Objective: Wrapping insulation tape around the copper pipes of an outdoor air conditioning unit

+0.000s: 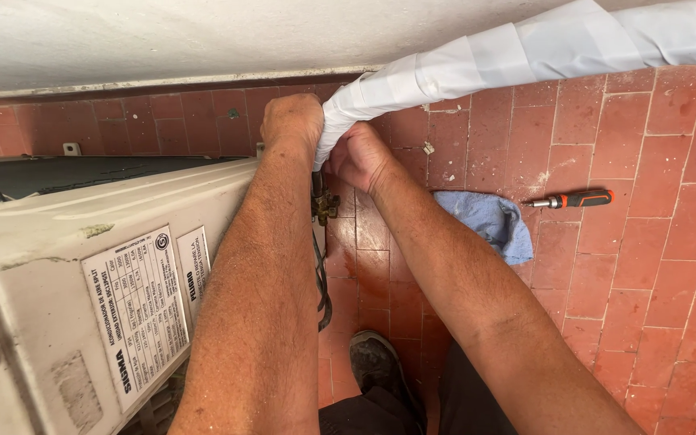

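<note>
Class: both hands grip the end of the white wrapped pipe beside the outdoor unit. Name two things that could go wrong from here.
1. The left hand and right hand bend the wrapped pipe sharply above the brass fitting; it might kink or strain the joint.
2. The screwdriver and rag lie loose on the tiles near the shoe; a step back might trip.

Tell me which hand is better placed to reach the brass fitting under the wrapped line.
Right, probably. The right hand grips the white wrapped line's lower end, directly above the brass fitting. The left hand sits higher, behind the wrap against the outdoor unit.
</note>
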